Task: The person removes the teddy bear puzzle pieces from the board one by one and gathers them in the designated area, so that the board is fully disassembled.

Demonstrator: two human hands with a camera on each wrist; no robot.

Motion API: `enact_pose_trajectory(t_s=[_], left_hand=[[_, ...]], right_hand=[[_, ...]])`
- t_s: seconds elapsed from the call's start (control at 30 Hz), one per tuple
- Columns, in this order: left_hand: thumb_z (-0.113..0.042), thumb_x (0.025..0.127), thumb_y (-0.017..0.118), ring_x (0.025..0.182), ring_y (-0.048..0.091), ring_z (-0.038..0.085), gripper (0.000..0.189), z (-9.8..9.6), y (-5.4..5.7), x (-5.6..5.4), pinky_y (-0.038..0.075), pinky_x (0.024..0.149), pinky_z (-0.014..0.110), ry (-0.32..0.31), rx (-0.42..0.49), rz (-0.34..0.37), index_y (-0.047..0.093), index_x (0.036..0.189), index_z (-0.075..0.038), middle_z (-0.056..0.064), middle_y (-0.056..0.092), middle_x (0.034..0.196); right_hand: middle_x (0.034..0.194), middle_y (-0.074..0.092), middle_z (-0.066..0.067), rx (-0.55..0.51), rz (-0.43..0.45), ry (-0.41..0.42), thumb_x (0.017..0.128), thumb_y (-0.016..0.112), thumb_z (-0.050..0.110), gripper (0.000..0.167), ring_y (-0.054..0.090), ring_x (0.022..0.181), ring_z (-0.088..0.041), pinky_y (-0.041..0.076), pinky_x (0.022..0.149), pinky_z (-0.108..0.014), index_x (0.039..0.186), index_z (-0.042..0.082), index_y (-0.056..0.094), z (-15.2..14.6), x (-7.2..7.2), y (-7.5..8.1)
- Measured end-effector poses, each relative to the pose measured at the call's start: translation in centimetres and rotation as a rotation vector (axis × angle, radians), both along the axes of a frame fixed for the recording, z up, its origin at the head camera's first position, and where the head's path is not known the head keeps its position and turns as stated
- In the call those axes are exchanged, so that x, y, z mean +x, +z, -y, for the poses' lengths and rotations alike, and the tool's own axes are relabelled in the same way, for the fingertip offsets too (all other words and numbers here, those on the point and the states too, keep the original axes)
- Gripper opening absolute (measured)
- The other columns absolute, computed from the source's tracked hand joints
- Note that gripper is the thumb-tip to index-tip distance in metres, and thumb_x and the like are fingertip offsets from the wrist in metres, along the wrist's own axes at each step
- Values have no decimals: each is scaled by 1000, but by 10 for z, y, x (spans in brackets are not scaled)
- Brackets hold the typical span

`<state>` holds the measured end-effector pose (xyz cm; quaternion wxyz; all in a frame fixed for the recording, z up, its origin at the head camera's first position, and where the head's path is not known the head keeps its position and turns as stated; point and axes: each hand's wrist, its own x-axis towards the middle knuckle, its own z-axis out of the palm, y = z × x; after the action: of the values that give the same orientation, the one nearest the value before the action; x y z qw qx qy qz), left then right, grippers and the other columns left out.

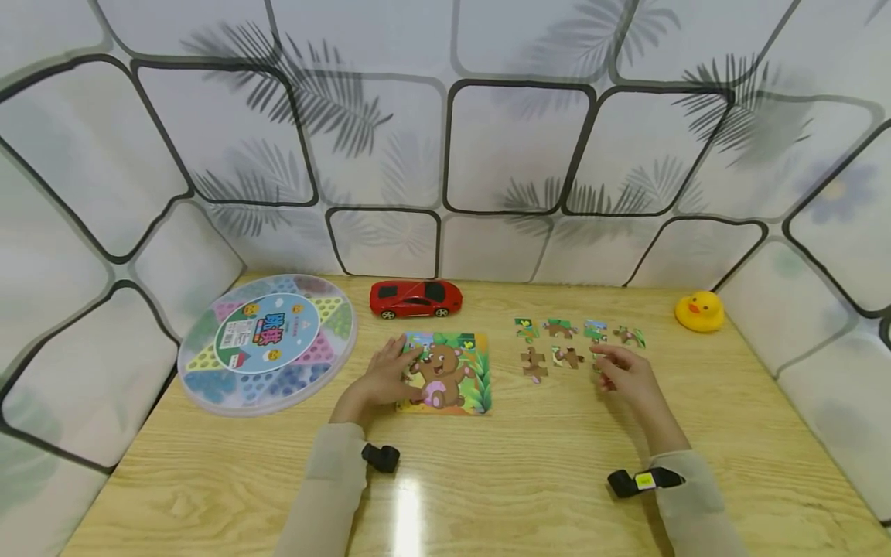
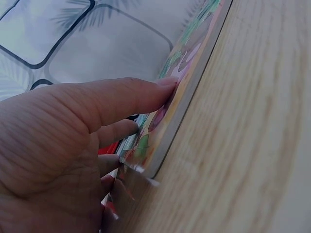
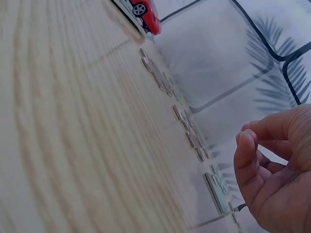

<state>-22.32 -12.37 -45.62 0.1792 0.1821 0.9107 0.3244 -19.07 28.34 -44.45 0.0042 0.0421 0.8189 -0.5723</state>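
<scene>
In the head view my left hand [image 1: 381, 377] rests over the left edge of a bear picture puzzle board [image 1: 459, 375]. Seen from the left wrist, the thumb lies on the board's face, and the other fingers reach along its side. My right hand [image 1: 626, 373] hovers beside several loose jigsaw pieces [image 1: 568, 357], its fingers curled and the tips of thumb and forefinger meeting. Nothing shows between those fingertips in the right wrist view. A green-edged piece [image 3: 216, 194] lies on the table just past them, partly covered by the hand in the head view.
A red toy car [image 1: 415, 299] stands behind the board. To the left lies a round Chinese checkers set [image 1: 334, 294] in clear packaging. A yellow rubber duck [image 1: 699, 312] sits at the back right. Patterned wall panels [image 1: 515, 147] border the wooden table [image 1: 501, 487].
</scene>
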Motion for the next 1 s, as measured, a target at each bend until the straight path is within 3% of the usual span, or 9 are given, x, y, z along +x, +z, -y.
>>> enact_pose_trajectory(t_s=[0.6, 1.0], left_hand=[[-27, 82, 72, 143, -8, 35, 81, 0, -2, -1, -2, 113, 54, -5, -10, -9, 30, 149, -9, 19, 1, 157], [-26, 83, 72, 143, -7, 36, 80, 0, -1, -1, -2, 113, 55, -6, -6, -14, 31, 148, -8, 20, 1, 157]], right_hand=[[87, 57, -11, -18, 7, 110, 97, 54, 14, 36, 55, 61, -9, 53, 57, -25, 124, -10, 53, 35, -4, -7], [83, 56, -17, -30, 31, 255, 96, 56, 9, 35, 54, 62, -13, 53, 57, -26, 124, -10, 53, 77, -7, -6]])
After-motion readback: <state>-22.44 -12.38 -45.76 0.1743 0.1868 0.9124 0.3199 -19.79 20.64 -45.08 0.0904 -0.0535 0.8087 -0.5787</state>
